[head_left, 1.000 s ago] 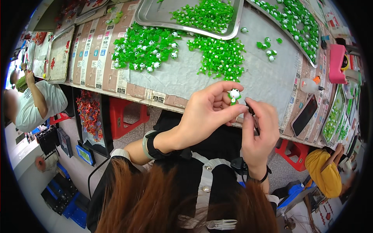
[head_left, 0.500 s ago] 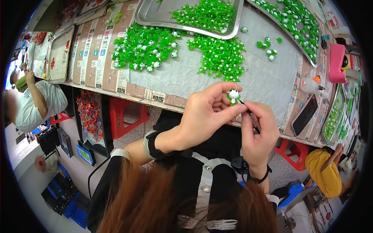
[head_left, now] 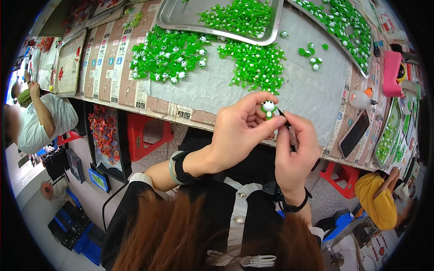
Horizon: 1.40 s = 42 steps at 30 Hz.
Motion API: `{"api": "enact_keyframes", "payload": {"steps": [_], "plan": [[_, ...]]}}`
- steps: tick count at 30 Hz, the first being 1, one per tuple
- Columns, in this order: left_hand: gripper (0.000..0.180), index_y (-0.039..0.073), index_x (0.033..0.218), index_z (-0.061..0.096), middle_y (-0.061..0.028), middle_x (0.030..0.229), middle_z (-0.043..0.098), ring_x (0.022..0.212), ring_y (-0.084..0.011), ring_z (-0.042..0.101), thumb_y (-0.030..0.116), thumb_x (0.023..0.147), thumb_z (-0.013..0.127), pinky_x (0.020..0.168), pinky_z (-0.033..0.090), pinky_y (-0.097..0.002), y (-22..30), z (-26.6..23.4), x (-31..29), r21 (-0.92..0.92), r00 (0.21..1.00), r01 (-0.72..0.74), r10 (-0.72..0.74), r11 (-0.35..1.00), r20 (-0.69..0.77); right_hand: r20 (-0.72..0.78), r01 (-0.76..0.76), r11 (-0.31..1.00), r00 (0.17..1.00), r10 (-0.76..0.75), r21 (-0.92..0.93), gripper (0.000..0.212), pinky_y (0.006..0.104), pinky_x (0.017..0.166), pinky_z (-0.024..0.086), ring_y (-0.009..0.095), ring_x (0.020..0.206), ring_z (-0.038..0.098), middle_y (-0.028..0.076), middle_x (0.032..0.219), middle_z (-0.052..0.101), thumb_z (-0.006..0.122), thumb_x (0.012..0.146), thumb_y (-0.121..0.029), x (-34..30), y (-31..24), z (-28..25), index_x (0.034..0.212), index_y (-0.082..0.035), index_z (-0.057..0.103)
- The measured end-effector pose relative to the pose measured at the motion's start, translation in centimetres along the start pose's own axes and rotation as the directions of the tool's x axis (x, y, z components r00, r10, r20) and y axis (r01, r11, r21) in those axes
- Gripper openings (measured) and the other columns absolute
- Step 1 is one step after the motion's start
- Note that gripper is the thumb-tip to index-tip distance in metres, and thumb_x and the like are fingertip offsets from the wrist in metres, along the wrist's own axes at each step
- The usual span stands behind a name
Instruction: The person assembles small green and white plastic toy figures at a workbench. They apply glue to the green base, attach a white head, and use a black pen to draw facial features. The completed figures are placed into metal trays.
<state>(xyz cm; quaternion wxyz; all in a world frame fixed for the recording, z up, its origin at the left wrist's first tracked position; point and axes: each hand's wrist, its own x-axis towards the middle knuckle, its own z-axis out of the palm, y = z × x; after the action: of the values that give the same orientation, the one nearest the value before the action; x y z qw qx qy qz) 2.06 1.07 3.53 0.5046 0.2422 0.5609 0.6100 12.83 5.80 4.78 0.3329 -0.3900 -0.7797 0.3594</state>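
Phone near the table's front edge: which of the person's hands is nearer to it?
Right. The right hand is to the phone's left, not touching it; the left hand is farther left, holding a figurine.

Left hand [head_left: 236,131] pinches small green-and-white figure [head_left: 269,108], head up. Right hand [head_left: 296,149] grips thin dark tool [head_left: 293,137], tip near the figure; contact unclear. Beyond, on pale sheet [head_left: 312,106]: two green heaps [head_left: 255,65], metal tray [head_left: 181,19] just behind. Phone [head_left: 354,134] lies to the right.
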Motion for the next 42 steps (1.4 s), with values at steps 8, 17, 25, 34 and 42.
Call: {"api": "enact_keyframes", "payload": {"steps": [8, 17, 25, 34, 42], "plan": [[0.029, -0.002, 0.1, 0.045, -0.003, 0.07, 0.054, 0.06, -0.0064, 0.055, -0.001, 0.074, 0.056, 0.053, 0.047, -0.0175, 0.0, -0.3, 0.0, 0.019, 0.999, -0.006, 0.005, 1.0, 0.037, 0.065, 0.043, 0.997, 0.997, -0.048, 0.069, 0.021, 0.0204, 0.042, 0.039, 0.013, 0.054, 0.053, 0.009, 0.077, 0.056, 0.051, 0.069, 0.008, 0.5, 0.5, -0.5, 0.088, -0.001, 0.054], [0.03, -0.002, 0.101, 0.045, -0.0038, 0.072, 0.055, 0.06, -0.0066, 0.055, -0.001, 0.073, 0.057, 0.053, 0.047, -0.017, 0.2, -0.1, 0.0, -0.011, 1.0, 0.002, -0.001, 1.0, 0.028, 0.06, -0.028, 0.991, 0.998, 0.02, 0.129, 0.021, 0.02, 0.043, 0.039, 0.011, 0.055, 0.052, 0.01, 0.079, 0.056, 0.052, 0.07, 0.008, 0.3, 0.6, -0.5, 0.088, -0.001, 0.054], [0.03, -0.002, 0.102, 0.044, -0.003, 0.071, 0.053, 0.06, -0.0064, 0.054, 0.0, 0.075, 0.056, 0.052, 0.046, -0.0172, 0.7, -0.1, 0.2, -0.072, 0.993, 0.077, -0.07, 0.994, 0.098, 0.048, 0.032, 0.993, 0.998, -0.037, 0.11, 0.022, 0.0205, 0.041, 0.038, 0.011, 0.053, 0.051, 0.009, 0.077, 0.055, 0.052, 0.069, 0.009, 0.4, 0.7, -0.8, 0.088, -0.001, 0.054], [0.029, -0.002, 0.101, 0.044, -0.0025, 0.07, 0.053, 0.06, -0.0062, 0.054, 0.001, 0.075, 0.056, 0.051, 0.046, -0.017, 0.7, 0.0, 0.4, -0.123, 0.994, 0.094, -0.086, 0.988, 0.07, 0.01, 0.034, 0.999, 0.999, -0.034, 0.043, 0.021, 0.0205, 0.042, 0.038, 0.012, 0.052, 0.051, 0.009, 0.075, 0.055, 0.052, 0.069, 0.008, 0.4, 0.6, -0.2, 0.087, -0.002, 0.054], [0.028, -0.002, 0.101, 0.044, -0.0027, 0.07, 0.053, 0.06, -0.0063, 0.053, 0.001, 0.075, 0.056, 0.051, 0.046, -0.0169, 0.5, 0.0, 0.3, -0.132, 0.994, 0.093, -0.085, 0.987, 0.065, -0.007, 0.056, 0.998, 0.998, -0.056, -0.017, 0.02, 0.0203, 0.042, 0.037, 0.011, 0.051, 0.05, 0.009, 0.075, 0.055, 0.052, 0.069, 0.009, 0.3, 0.5, 0.0, 0.087, -0.002, 0.053]]}}
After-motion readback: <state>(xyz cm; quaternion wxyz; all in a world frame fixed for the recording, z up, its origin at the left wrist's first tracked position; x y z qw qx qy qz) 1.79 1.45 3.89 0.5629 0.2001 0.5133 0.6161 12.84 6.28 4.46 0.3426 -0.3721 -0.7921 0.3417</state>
